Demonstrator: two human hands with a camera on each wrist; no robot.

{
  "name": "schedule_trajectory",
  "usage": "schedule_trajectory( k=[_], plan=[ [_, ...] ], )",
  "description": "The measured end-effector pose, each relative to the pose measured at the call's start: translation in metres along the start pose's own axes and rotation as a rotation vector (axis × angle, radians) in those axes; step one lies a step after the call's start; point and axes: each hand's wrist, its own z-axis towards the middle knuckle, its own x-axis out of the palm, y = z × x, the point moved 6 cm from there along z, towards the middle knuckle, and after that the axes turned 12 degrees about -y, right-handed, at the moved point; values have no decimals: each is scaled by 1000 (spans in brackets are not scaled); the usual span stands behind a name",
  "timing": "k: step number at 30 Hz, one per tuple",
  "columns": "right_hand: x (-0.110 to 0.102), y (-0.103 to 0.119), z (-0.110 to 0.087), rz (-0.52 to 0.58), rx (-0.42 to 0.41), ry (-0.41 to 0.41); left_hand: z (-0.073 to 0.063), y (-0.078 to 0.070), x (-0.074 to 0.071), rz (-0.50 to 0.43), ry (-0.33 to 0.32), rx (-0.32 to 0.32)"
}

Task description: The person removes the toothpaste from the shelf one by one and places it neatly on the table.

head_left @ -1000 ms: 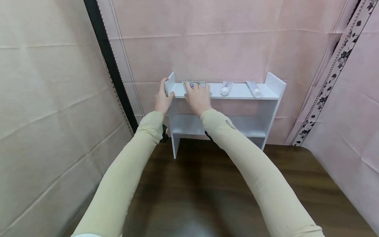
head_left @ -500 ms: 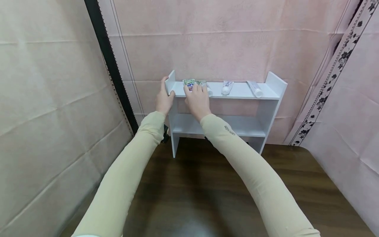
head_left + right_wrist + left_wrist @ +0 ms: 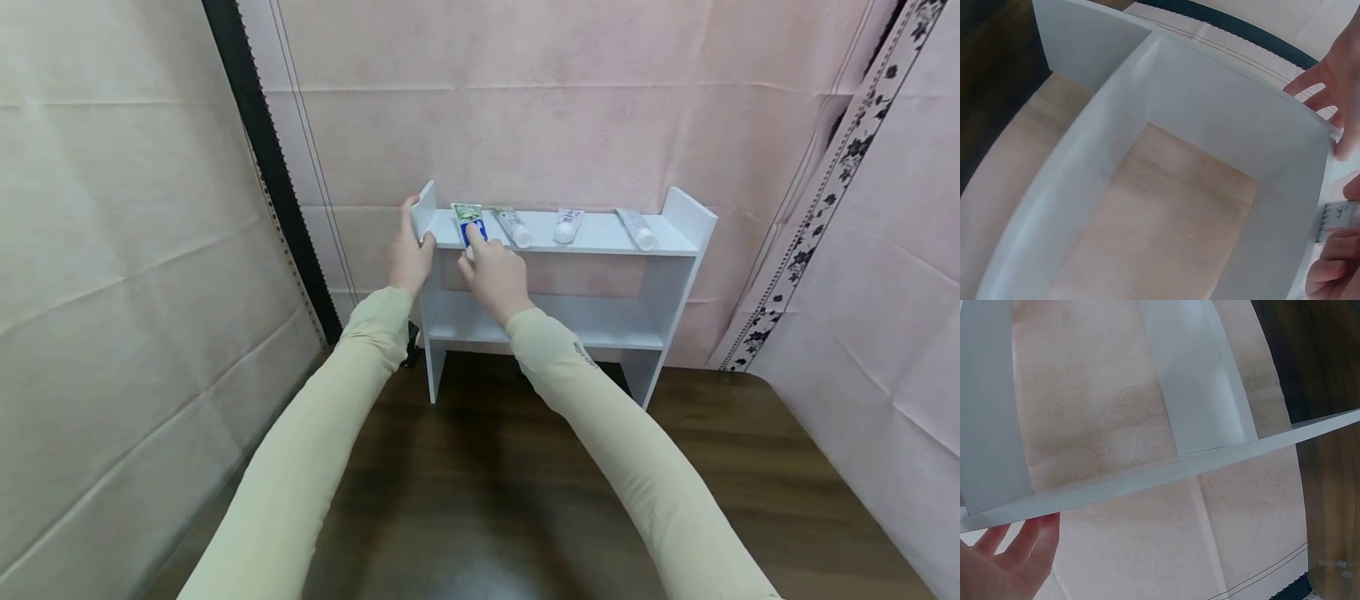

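A small white shelf unit [image 3: 547,321] stands against the pink cloth backdrop. My left hand [image 3: 409,257] grips the top of its left side panel [image 3: 424,208], fingers outside and thumb at the inner front; the left wrist view shows those fingers [image 3: 1025,550] behind the panel's edge. On the top board, my right hand [image 3: 497,277] pinches the near end of a green and blue tube [image 3: 467,213], index finger over it and thumb beside it. The right wrist view shows the tube's white end [image 3: 1337,215] between the digits, other fingers curled. Three whitish tubes lie farther right: one [image 3: 513,227], another [image 3: 568,225], a third [image 3: 636,228].
The shelf unit's lower board [image 3: 600,325] sits beneath the top one. Its right side panel [image 3: 688,218] rises past the tubes. The unit stands on a dark wooden table [image 3: 480,483], with cloth walls left [image 3: 150,275] and right [image 3: 862,317].
My right hand has drawn back toward me from over the two leftmost tubes, its index finger now extended onto the green and blue one. The left hand keeps its grip on the panel.
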Motion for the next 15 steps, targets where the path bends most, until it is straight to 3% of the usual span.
schedule_trajectory(
  k=[4,15],
  plan=[
    [0,-1,-6,37,13,-10,2,3,0,12,16,4],
    [-4,2,-28,61,-47,-107,4,5,-1,53,37,17]
  ],
)
